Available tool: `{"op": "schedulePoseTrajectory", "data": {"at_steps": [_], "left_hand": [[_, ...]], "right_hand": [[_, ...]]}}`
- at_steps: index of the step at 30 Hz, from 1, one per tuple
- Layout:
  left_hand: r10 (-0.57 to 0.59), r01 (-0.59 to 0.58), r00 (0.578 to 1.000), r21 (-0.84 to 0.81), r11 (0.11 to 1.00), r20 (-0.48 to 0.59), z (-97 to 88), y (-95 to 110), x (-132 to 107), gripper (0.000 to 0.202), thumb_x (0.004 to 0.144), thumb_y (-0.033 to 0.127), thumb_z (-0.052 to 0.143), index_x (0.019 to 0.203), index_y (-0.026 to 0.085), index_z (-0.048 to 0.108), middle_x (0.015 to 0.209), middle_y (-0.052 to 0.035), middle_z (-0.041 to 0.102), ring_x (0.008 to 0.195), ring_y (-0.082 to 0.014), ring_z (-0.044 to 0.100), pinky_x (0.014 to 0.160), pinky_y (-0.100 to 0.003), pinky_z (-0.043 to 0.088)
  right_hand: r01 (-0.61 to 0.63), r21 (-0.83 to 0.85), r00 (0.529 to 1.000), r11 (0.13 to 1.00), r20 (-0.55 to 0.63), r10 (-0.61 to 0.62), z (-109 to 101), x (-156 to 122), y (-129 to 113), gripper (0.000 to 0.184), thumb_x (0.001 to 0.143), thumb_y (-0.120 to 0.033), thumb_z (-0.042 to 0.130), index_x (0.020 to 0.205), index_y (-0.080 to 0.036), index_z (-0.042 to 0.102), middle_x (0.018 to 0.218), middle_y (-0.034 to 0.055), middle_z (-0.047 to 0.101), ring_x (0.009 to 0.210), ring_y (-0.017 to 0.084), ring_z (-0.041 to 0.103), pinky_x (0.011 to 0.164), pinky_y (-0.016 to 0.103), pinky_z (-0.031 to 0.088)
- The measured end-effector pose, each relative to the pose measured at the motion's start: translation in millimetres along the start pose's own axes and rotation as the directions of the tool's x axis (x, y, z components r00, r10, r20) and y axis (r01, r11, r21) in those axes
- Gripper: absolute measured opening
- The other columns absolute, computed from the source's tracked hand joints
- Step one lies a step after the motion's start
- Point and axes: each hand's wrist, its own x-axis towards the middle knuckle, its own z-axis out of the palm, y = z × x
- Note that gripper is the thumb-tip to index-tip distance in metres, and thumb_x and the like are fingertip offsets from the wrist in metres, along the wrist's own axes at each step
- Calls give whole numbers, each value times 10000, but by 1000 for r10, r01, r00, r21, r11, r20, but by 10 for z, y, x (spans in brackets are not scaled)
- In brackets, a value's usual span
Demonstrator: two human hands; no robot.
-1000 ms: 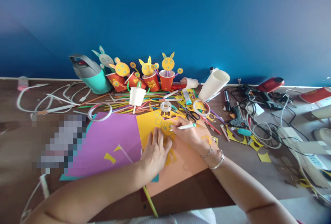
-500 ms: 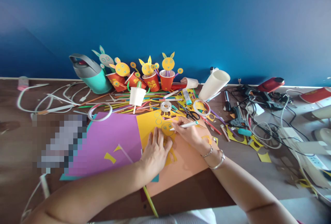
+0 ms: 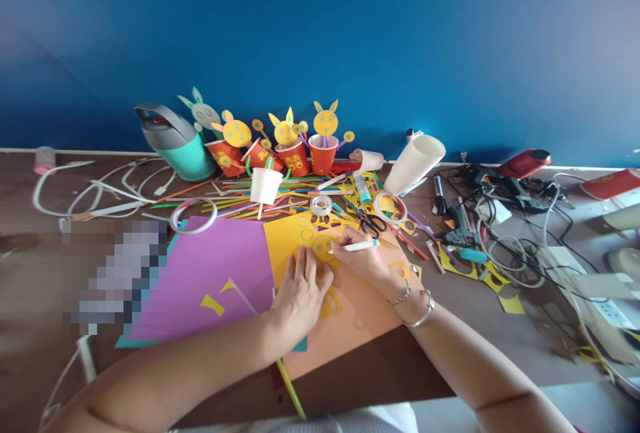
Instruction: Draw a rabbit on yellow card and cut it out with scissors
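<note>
A white marker with a green end is pinched in my right hand. Its tip meets a yellow paper circle that bears a drawn face with two eyes. My left hand lies flat with fingers stretched, its fingertips at the circle's left and lower edge. Under the hands are a yellow sheet with small drawn circles and an orange sheet. To the left lies a purple sheet with yellow scraps on it.
Red paper cups with paper animal heads stand along the blue wall, beside a teal jug. A white cup, tape rolls, scissors and stacked white cups are nearer. Glue guns and cables lie right.
The marker's rear end has tilted slightly down and left as my right hand shifts a little over the face. My left hand stays in place.
</note>
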Motion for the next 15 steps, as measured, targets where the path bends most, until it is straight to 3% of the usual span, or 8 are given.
{"op": "schedulePoseTrajectory", "data": {"at_steps": [7, 12, 15], "left_hand": [[8, -8, 1000, 7, 1000, 22, -27, 5, 3, 396, 849, 167, 499, 1238, 101, 527, 1320, -292, 507, 1290, -424, 437, 1004, -575, 388], [11, -12, 1000, 24, 1000, 28, -29, 6, 6, 426, 848, 177, 504, 1264, 84, 513, 1326, -303, 497, 1300, -438, 417, 1008, -573, 389], [25, -25, 999, 7, 1000, 30, -25, 0, -1, 464, 841, 181, 519, 1297, 102, 491, 1328, -308, 492, 1302, -452, 408, 1006, -582, 386]], "right_hand": [[-51, 10, 999, 999, 6, 51, -1, -11, 5, 175, 696, -211, 513, 611, -233, 361, 542, -40, 450, 506, 114, 400, 456, 249, 363], [-146, 204, 989, 968, 61, 136, -30, -34, 32, 195, 762, -278, 508, 615, -232, 388, 535, -37, 462, 493, 113, 410, 436, 245, 345], [-108, 177, 993, 978, -19, 113, -36, -43, 63, 224, 751, -268, 537, 611, -235, 364, 544, -40, 440, 503, 111, 391, 448, 251, 336]]}}
